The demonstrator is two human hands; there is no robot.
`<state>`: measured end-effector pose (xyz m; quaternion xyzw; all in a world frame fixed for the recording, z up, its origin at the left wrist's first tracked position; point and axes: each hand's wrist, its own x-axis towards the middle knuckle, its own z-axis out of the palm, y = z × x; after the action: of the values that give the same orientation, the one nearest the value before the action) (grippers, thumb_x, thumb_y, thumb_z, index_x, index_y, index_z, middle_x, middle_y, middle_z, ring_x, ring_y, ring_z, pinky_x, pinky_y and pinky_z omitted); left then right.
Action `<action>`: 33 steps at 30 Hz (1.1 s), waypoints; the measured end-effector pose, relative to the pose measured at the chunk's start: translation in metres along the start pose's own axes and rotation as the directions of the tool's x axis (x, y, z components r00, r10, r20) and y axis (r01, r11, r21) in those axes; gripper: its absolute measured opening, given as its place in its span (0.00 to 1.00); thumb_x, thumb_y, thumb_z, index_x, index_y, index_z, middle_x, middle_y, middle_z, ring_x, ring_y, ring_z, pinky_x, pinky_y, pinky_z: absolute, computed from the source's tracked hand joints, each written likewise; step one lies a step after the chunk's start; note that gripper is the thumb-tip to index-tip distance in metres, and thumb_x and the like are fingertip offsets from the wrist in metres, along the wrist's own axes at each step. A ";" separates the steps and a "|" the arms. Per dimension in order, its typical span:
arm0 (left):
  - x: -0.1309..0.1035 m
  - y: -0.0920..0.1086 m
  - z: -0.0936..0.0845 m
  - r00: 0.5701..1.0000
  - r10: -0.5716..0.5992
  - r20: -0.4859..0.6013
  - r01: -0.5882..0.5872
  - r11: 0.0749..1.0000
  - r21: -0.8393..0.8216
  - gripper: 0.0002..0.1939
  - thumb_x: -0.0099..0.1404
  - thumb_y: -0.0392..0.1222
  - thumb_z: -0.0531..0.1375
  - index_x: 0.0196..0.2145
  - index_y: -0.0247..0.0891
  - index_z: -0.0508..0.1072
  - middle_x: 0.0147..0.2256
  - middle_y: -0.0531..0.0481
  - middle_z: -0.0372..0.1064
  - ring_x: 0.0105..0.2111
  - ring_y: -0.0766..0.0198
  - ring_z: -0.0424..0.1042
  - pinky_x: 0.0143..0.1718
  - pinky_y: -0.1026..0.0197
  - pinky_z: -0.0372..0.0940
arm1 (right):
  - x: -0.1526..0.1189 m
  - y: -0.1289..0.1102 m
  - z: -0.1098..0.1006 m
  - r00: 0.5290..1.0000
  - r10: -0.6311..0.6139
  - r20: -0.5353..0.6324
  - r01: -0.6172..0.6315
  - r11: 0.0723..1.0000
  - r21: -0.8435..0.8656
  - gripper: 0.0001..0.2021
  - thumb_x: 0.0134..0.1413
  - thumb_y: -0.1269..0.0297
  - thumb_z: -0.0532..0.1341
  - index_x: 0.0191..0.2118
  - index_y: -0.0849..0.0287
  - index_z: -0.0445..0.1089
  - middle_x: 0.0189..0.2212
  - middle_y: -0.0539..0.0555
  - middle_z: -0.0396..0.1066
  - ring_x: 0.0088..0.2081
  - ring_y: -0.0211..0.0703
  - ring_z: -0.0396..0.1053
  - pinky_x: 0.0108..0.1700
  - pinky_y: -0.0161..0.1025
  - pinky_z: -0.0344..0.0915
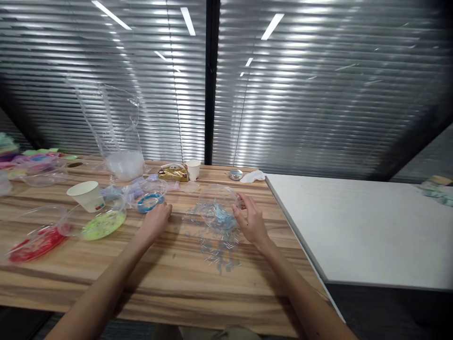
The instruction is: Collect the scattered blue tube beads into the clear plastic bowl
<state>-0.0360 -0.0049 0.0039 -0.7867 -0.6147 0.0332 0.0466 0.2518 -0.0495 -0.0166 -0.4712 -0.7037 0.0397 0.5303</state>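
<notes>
Head view: a wooden table (106, 283) with a white table (371, 226) butted against its right edge; slatted blinds (318, 94) behind both. Near the middle of the wooden table, toward its right edge, a clear plastic bowl (216, 200) sits tilted, its mouth facing roughly toward the viewer, with pale blue beads (222, 218) gathered in its lower part; more of the same small tube beads (219, 252) lie scattered on the wood just in front of it, toward the near edge. The right hand (250, 219) touches the bowl's right rim, fingers (244, 202) lightly curled and slightly apart against the plastic; whether they actually pinch the rim cannot be told. The left hand (156, 219) rests on the wood to the left of the bowl, apart from it, fingers curled together and knuckles up; whether it holds anything cannot be told. The bowl thus lies between the two hands, the right one being the nearer and in contact. Just beyond the left hand stands a clear cup of blue beads (150, 202); farther toward the left edge, a bag of green beads (104, 223), a bag of red beads (35, 243) and a tipped paper cup (87, 194). Along the far edge: a tall clear bag (118, 137), a gold packet (173, 173), a second paper cup (193, 169), a small tin (235, 174).
</notes>
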 end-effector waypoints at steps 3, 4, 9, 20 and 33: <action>-0.003 -0.003 -0.002 1.000 -0.016 -0.008 0.016 1.000 0.018 0.15 0.62 0.24 0.47 0.35 0.30 0.72 0.34 0.38 0.71 0.37 0.51 0.72 0.34 0.58 0.63 | 0.000 0.002 0.001 1.000 0.001 -0.010 -0.001 1.000 0.005 0.23 0.63 0.51 0.51 0.54 0.63 0.64 0.43 0.61 0.69 0.39 0.49 0.68 0.43 0.46 0.66; -0.003 -0.003 -0.003 1.000 -0.016 -0.017 0.017 1.000 0.024 0.15 0.62 0.23 0.47 0.35 0.30 0.73 0.34 0.38 0.71 0.37 0.51 0.72 0.34 0.58 0.63 | 0.000 0.004 0.001 1.000 0.004 -0.015 -0.004 1.000 0.005 0.23 0.63 0.51 0.51 0.54 0.63 0.64 0.43 0.61 0.69 0.39 0.49 0.68 0.43 0.47 0.67; 0.003 0.013 0.001 0.992 0.080 -0.100 -0.076 0.996 0.039 0.15 0.65 0.26 0.46 0.39 0.29 0.72 0.40 0.35 0.70 0.42 0.51 0.72 0.42 0.56 0.65 | 0.001 0.009 0.001 1.000 0.023 -0.021 -0.023 1.000 -0.003 0.23 0.63 0.50 0.51 0.54 0.63 0.64 0.43 0.61 0.69 0.40 0.50 0.69 0.44 0.47 0.67; -0.004 0.059 0.055 0.909 0.376 -0.181 -0.396 0.914 -0.093 0.37 0.73 0.56 0.36 0.62 0.18 0.55 0.63 0.27 0.47 0.65 0.45 0.44 0.62 0.45 0.50 | 0.005 0.004 -0.007 0.998 -0.021 -0.059 0.019 0.999 -0.029 0.21 0.64 0.54 0.52 0.56 0.61 0.62 0.46 0.60 0.68 0.44 0.50 0.68 0.46 0.48 0.67; -0.019 0.072 0.029 0.806 0.587 -0.075 -0.587 0.779 -0.219 0.45 0.66 0.68 0.45 0.65 0.26 0.49 0.66 0.31 0.36 0.66 0.42 0.35 0.63 0.41 0.41 | 0.006 0.001 -0.009 0.998 -0.059 -0.036 0.056 0.995 -0.083 0.21 0.64 0.55 0.51 0.58 0.59 0.60 0.47 0.61 0.67 0.47 0.51 0.66 0.49 0.49 0.66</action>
<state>0.0258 -0.0394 -0.0331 -0.9388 -0.3387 -0.0269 -0.0572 0.2591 -0.0486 -0.0091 -0.4728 -0.7075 -0.0135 0.5250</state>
